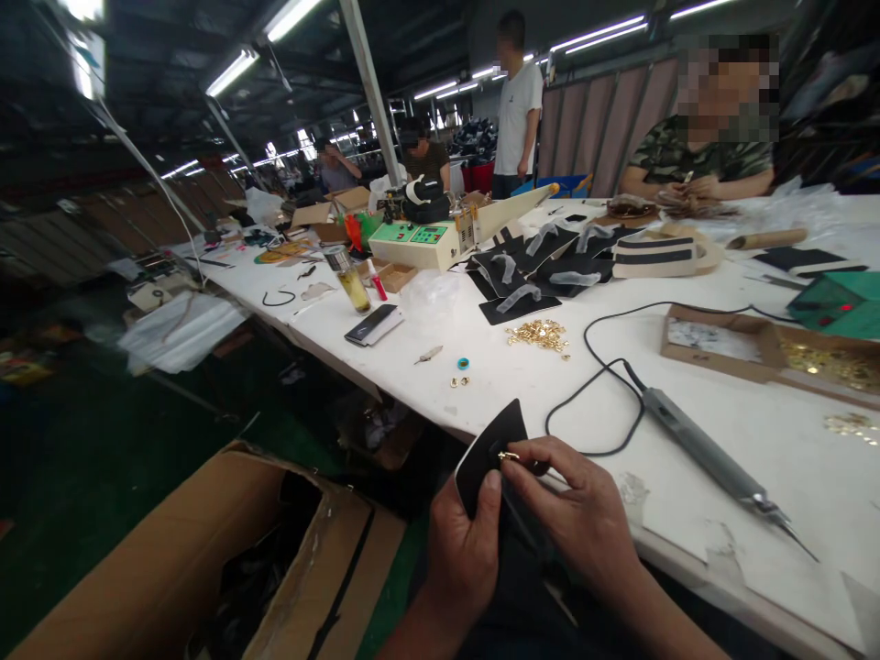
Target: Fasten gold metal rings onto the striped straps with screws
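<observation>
My left hand (464, 541) grips a flat black leather piece (489, 445) from below, thumb pressed on its face, just off the front edge of the white table (495, 376). My right hand (574, 509) pinches a small gold metal fitting (509, 456) against that piece with thumb and forefinger. A grey electric hand tool (708, 458) with a black cord lies on the table just right of my hands. A small heap of gold fittings (540, 335) sits farther back.
An open cardboard box (206, 550) stands on the floor at lower left. On the table lie more black pieces (536, 266), a phone (371, 325), a bottle (350, 282), a green-topped machine (419, 240) and cardboard trays (729, 344). A person in camouflage sits across; others work farther back.
</observation>
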Demonstrator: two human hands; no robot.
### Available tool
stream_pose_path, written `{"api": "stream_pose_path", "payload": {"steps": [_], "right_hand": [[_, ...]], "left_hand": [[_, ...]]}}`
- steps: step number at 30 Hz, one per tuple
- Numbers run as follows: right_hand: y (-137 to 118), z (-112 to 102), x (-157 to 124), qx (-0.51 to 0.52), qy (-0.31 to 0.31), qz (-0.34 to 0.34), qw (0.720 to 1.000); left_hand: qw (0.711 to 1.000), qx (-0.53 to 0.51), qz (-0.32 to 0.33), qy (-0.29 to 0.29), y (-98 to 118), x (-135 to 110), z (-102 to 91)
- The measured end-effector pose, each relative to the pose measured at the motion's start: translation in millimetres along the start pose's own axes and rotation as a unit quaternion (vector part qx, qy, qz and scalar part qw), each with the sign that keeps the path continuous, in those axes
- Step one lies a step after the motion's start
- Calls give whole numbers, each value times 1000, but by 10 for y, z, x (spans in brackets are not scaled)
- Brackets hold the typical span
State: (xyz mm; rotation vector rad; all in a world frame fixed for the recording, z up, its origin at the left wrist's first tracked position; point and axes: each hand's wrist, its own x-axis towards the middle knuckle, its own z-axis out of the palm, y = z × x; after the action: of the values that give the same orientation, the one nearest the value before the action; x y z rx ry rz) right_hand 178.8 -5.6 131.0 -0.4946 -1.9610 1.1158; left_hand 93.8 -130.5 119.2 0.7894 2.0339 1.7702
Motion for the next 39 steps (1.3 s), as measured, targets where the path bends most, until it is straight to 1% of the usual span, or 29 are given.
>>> {"api": "stream_pose_path", "payload": {"steps": [2,4,9,14,18,21,24,27,30,32,34,36,38,39], "right_hand": [[-6,-35,5,-1,-5,-8,1000],[-9,-66,13,-8,-10,-32,999],[20,-109,18,-57,-9,-88,994],[59,-128,-12,-79,2,-71,994],[51,-139,-22,-91,46,-32,994],[54,-133,-22,-107,64,-59,990],[72,-120,-49,-120,59,-94,987],[50,-134,-109,-102,21,-93,990],[-38,-165,-172,-67,-37,-69,995],[-103,-162,-203,-56,-57,-31,996],[-148,-126,-227,-54,-48,12,997],[-166,-73,-243,-45,-18,47,998],[-165,-40,-248,-17,1,87,996],[-160,-41,-244,7,0,113,994]], "left_hand": [[1000,14,17,-8,-1,8,13],[999,31,34,-17,-8,18,25],[994,66,82,-36,-3,26,60],[985,101,122,-67,59,26,103],[983,110,127,-79,89,27,138],[982,110,128,-83,105,12,167],[982,121,118,-85,109,-15,179],[983,134,97,-82,75,-40,158],[979,149,94,-101,2,-67,121],[971,180,115,-103,-56,-93,109],[959,223,151,-89,-107,-128,114],[946,253,187,-71,-136,-168,126],[937,269,211,-71,-128,-204,124],[933,275,217,-79,-109,-213,113]]}}
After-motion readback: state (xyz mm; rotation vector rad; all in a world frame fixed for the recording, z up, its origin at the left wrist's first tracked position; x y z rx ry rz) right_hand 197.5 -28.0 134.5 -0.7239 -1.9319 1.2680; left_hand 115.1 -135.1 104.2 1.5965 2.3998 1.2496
